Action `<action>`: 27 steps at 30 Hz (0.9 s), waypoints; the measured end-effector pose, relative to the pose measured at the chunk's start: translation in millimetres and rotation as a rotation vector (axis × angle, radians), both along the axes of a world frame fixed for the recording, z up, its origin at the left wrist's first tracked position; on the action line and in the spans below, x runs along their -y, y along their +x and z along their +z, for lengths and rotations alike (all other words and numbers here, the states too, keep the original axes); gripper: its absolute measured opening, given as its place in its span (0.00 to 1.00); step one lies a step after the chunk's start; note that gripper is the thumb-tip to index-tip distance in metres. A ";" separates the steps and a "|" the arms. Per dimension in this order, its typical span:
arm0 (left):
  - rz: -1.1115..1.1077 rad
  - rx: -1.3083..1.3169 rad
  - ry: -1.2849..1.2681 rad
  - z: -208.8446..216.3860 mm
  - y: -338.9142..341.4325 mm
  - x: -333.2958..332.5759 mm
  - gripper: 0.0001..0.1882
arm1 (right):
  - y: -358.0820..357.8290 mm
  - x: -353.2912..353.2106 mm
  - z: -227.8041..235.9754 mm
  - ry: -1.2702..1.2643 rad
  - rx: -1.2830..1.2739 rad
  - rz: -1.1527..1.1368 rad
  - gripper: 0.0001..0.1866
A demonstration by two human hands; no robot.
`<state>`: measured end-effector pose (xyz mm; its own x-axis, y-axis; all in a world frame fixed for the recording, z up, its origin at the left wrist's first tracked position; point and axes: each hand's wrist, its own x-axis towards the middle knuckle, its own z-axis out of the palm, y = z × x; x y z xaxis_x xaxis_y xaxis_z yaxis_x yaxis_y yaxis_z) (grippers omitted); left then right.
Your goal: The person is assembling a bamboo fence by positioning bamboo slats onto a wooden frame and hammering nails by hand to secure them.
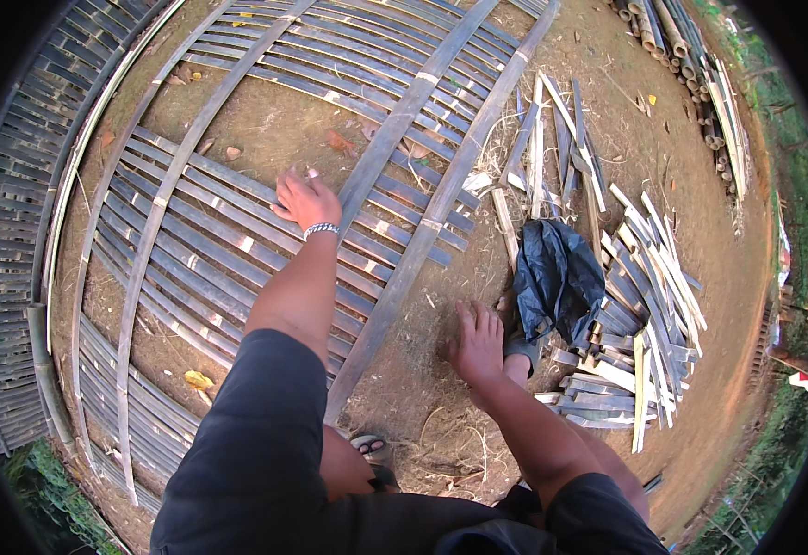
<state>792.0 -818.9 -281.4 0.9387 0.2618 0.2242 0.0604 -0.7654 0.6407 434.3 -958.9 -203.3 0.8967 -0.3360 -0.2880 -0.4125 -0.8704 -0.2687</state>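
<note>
A lattice of dark split-bamboo slats (228, 217) lies on the ground, crossed by long bamboo strips (432, 217). My left hand (307, 199), with a chain bracelet at its wrist, is at the far edge of the nearer group of slats. Its fingers bend around the edge slat, thumb on the near side; the grip is partly hidden. My right hand (476, 344) hangs over bare soil beside my right foot, fingers stretched and holding nothing. A crumpled black plastic bag (559, 277) lies just beyond it, on the right.
Cut bamboo pieces (626, 342) are heaped at the right, with loose strips (552, 139) beyond. Bamboo poles (677, 55) are stacked at the far right. Another slatted bamboo panel (15, 222) stands along the left side. My sandalled left foot (369, 445) is beside the lattice's near corner.
</note>
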 end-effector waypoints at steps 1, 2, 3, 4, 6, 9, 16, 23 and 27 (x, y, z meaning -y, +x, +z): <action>-0.061 0.016 -0.002 2.2 -1.0 -10.3 0.26 | 2.4 -2.9 0.8 0.001 0.027 0.012 0.41; -0.121 0.033 -0.001 5.9 -1.9 -24.2 0.27 | 7.2 -8.8 1.6 0.026 0.037 0.021 0.40; -0.184 0.045 -0.005 9.6 -6.1 -36.6 0.28 | 12.7 -14.9 4.3 0.047 0.042 0.026 0.40; -0.428 -0.076 -0.161 28.9 -16.6 -47.9 0.27 | 12.2 -15.3 5.8 0.056 0.035 0.018 0.40; -0.878 -0.480 -0.498 82.6 -46.0 -81.1 0.28 | 12.8 -20.4 13.9 0.103 -0.002 -0.020 0.39; -0.797 -1.216 -1.288 94.8 -141.5 -187.4 0.35 | 8.3 -27.5 18.9 0.154 -0.054 -0.044 0.38; 0.187 -1.405 -1.422 60.5 -361.1 -371.5 0.45 | 4.2 -32.5 13.9 0.260 -0.058 0.048 0.36; -0.093 -1.182 -1.808 145.9 -273.1 -279.6 0.51 | 3.8 -10.2 25.3 0.284 -0.148 0.057 0.33; -0.360 -0.376 -2.046 183.3 -198.5 -276.1 0.52 | 23.3 1.6 25.8 0.246 -0.303 0.216 0.32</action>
